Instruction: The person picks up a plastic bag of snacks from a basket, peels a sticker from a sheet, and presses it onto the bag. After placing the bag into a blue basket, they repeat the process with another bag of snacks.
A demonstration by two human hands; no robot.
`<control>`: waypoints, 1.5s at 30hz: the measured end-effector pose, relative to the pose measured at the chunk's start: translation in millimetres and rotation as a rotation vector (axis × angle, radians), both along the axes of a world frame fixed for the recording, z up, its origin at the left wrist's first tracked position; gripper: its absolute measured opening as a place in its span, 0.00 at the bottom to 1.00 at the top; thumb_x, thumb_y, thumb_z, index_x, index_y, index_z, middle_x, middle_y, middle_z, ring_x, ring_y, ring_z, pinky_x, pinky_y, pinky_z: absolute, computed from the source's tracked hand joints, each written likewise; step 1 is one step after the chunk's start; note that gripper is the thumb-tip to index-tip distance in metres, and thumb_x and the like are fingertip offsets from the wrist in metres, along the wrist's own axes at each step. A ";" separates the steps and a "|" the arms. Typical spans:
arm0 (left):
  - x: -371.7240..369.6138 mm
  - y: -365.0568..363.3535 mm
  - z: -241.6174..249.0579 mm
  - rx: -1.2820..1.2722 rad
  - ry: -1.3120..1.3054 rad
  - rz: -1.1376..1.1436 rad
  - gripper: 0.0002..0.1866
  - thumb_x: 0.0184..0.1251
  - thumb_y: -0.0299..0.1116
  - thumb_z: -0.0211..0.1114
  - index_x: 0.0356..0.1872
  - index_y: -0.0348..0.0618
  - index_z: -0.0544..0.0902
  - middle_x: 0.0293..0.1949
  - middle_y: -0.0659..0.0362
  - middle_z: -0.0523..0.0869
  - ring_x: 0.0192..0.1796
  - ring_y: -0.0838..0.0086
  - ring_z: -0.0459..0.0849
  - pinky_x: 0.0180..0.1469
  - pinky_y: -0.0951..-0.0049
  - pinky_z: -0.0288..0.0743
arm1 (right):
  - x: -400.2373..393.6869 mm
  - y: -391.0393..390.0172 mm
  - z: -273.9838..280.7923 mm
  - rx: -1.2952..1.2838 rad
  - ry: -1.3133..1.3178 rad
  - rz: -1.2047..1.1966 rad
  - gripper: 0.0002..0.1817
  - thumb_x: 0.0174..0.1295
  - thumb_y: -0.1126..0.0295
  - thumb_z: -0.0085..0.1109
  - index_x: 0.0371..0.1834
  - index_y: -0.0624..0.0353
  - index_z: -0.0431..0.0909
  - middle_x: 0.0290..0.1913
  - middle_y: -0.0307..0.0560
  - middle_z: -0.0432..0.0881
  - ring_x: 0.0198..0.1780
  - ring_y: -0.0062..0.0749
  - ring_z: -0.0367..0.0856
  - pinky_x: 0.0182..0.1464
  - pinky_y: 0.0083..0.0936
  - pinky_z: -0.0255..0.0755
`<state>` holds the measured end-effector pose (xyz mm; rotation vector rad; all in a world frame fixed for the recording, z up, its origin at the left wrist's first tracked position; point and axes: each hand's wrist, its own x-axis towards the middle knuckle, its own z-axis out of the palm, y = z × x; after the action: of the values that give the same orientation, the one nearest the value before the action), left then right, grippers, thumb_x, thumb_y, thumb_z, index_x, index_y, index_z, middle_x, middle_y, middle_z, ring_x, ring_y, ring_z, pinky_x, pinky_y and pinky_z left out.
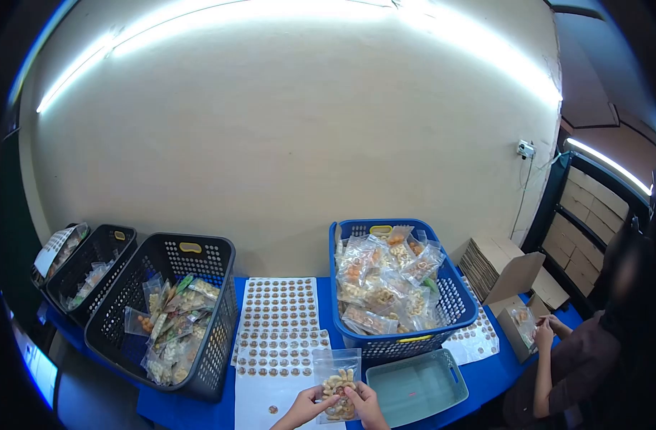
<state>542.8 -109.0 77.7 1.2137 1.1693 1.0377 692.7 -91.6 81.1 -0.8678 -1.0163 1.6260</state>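
Note:
A clear zip bag (336,358) of pale, nut-like snack pieces is held upright over the sticker sheets. My left hand (304,409) grips its left side, and my right hand (369,407) has the right side, thumb pressed on the front. A small round reddish-brown sticker (336,391) shows on the bag between my thumbs. Under and behind the bag lie white sheets of round stickers (279,304); the nearest is mostly bare backing, with a lone sticker (273,410) at its lower part. My fingers behind the bag are hidden.
A blue basket (453,304) heaped with snack bags stands behind a green tray (417,390). Black baskets (220,315) with more bags stand at left. On the right, a co-worker (571,373) has both hands by an open carton (513,333), near stacked flat cardboard (482,261).

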 end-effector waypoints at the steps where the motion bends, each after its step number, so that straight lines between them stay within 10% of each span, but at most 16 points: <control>1: 2.1 -0.7 -2.6 -0.001 -0.024 -0.001 0.18 0.56 0.36 0.62 0.43 0.34 0.76 0.36 0.59 0.80 0.38 0.82 0.77 0.41 0.81 0.70 | 2.8 -1.1 0.4 0.044 -0.047 0.007 0.12 0.59 0.68 0.52 0.40 0.66 0.70 0.37 0.42 0.77 0.37 0.18 0.74 0.39 0.15 0.69; 18: 29.9 -3.5 10.7 -0.066 -0.118 -0.169 0.17 0.60 0.36 0.57 0.44 0.32 0.75 0.38 0.59 0.80 0.40 0.79 0.78 0.44 0.80 0.70 | 32.1 -26.4 18.8 0.225 -0.108 -0.110 0.15 0.54 0.67 0.59 0.39 0.68 0.72 0.36 0.41 0.77 0.37 0.18 0.74 0.40 0.15 0.69; 27: 46.8 -10.3 -2.5 0.033 -0.110 -0.156 0.13 0.58 0.40 0.60 0.27 0.38 0.79 0.20 0.64 0.78 0.18 0.85 0.69 0.19 0.84 0.62 | 30.8 -39.1 -15.5 0.168 -0.037 -0.328 0.09 0.57 0.69 0.55 0.39 0.61 0.71 0.32 0.38 0.76 0.31 0.18 0.74 0.30 0.14 0.69; 41: 26.5 -20.7 -12.0 -0.001 -0.123 -0.047 0.14 0.58 0.44 0.58 0.30 0.42 0.80 0.20 0.66 0.77 0.19 0.85 0.68 0.20 0.84 0.60 | 18.9 -40.9 -42.1 0.253 -0.038 -0.138 0.16 0.59 0.66 0.52 0.46 0.65 0.71 0.41 0.41 0.76 0.41 0.22 0.74 0.43 0.17 0.69; 45: 4.6 -20.9 -59.8 -0.018 -0.148 -0.002 0.16 0.60 0.38 0.57 0.45 0.38 0.75 0.34 0.60 0.80 0.31 0.80 0.76 0.34 0.80 0.71 | 3.8 -33.4 -24.5 0.136 0.023 -0.071 0.15 0.58 0.70 0.52 0.46 0.66 0.71 0.40 0.42 0.77 0.41 0.22 0.74 0.43 0.17 0.69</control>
<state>547.4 -129.9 17.9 1.1043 1.0598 1.0939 696.5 -125.1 56.7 -0.7835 -1.0553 1.4863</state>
